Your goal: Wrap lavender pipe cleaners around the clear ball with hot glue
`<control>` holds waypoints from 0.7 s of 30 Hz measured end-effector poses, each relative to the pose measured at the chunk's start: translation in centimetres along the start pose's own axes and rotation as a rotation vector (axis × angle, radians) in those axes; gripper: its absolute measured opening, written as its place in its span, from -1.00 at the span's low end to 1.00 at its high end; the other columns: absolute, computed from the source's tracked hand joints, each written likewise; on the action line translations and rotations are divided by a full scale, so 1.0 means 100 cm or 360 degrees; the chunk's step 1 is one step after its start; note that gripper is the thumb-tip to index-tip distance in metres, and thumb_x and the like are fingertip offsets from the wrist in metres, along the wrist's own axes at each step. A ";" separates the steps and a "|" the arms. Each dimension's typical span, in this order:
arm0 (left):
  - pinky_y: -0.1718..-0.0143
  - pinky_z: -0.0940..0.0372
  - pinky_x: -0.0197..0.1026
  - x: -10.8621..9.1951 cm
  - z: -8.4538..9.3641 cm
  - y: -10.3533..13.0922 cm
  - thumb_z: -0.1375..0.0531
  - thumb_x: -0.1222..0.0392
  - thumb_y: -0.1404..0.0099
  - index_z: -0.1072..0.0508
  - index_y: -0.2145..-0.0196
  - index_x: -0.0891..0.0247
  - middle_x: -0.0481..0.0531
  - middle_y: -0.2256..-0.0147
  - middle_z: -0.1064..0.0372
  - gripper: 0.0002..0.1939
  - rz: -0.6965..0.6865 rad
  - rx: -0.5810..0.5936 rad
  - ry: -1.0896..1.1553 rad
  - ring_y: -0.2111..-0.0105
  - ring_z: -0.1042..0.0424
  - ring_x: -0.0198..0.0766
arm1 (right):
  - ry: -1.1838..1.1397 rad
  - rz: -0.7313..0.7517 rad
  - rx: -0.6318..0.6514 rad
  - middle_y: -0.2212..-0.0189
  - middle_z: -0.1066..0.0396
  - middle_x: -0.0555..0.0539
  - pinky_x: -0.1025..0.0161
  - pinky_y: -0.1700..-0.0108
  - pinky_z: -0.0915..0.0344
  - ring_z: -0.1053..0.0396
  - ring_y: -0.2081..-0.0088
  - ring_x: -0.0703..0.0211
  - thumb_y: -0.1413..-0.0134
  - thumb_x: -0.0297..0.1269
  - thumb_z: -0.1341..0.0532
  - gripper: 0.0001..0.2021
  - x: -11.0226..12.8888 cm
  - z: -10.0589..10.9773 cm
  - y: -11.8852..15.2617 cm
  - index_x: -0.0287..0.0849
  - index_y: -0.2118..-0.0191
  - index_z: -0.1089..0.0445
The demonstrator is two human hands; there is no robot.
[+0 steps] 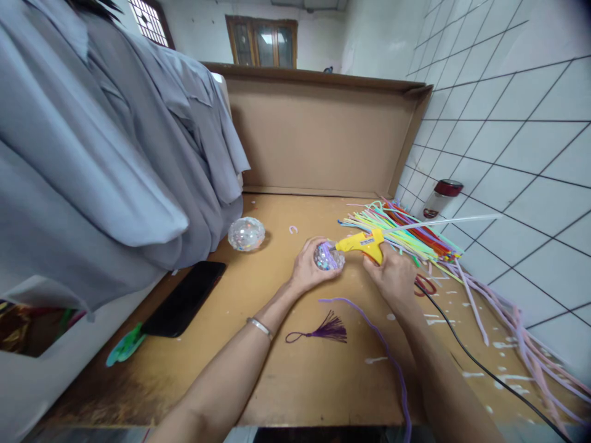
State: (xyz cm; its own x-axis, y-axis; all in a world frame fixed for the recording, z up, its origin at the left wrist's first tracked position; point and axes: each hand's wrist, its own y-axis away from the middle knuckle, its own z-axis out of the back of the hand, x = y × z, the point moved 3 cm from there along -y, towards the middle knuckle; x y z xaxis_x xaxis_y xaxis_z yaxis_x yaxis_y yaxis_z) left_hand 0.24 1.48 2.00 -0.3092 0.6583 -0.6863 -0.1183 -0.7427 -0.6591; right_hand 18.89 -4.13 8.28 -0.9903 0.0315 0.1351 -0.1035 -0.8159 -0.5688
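My left hand (308, 268) is wrapped round a small clear faceted bowl (336, 261) with lilac and shiny bits in it. In my right hand (394, 272) is a yellow glue gun (361, 242), its nozzle pointing left at the bowl's rim; a long clear glue stick juts from its back. Whether the nozzle touches the bowl I cannot tell. A second clear faceted bowl (246, 234) stands to the left. Below my hands lie a purple tassel (329, 328) and a lilac pipe cleaner (376, 332) that curves down to the table's front edge.
Many coloured pipe cleaners (406, 231) lie at the right by the tiled wall, near a red-lidded jar (442, 198). Red scissors handles (425, 285) and a black cable (475, 360) are close by. A black phone (184, 299) and green clip (126, 346) lie left, beside hanging grey cloth (184, 141). Cardboard (318, 135) stands behind.
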 end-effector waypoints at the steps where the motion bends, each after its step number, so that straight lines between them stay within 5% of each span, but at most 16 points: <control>1: -0.09 -0.28 0.09 0.000 0.000 0.000 -0.43 0.14 0.16 -0.36 0.02 0.16 0.12 0.01 -0.35 -0.30 -0.0001 -0.0002 0.0003 -0.01 -0.36 0.01 | 0.0003 0.0000 -0.0005 0.53 -0.43 -0.13 0.29 0.44 0.09 -0.33 0.48 0.08 -0.07 -0.12 -0.12 -0.65 0.000 0.000 0.000 -0.26 0.13 -0.43; 21: -0.07 -0.32 0.11 0.003 -0.002 0.000 -0.44 0.14 0.16 -0.33 0.02 0.09 0.09 0.03 -0.35 -0.29 -0.0112 -0.0020 -0.0044 0.00 -0.38 -0.03 | 0.0002 0.0001 0.0001 0.55 -0.42 -0.13 0.27 0.45 0.07 -0.32 0.49 0.08 -0.08 -0.11 -0.10 -0.64 0.001 0.000 -0.001 -0.26 0.15 -0.43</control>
State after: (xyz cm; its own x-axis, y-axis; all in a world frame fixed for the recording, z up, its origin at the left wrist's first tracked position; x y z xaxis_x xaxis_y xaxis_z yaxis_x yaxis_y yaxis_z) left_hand 0.34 1.68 1.67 -0.3262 0.7049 -0.6298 -0.1289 -0.6932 -0.7091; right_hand 18.82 -4.06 8.33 -0.9905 0.0320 0.1337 -0.1031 -0.8165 -0.5681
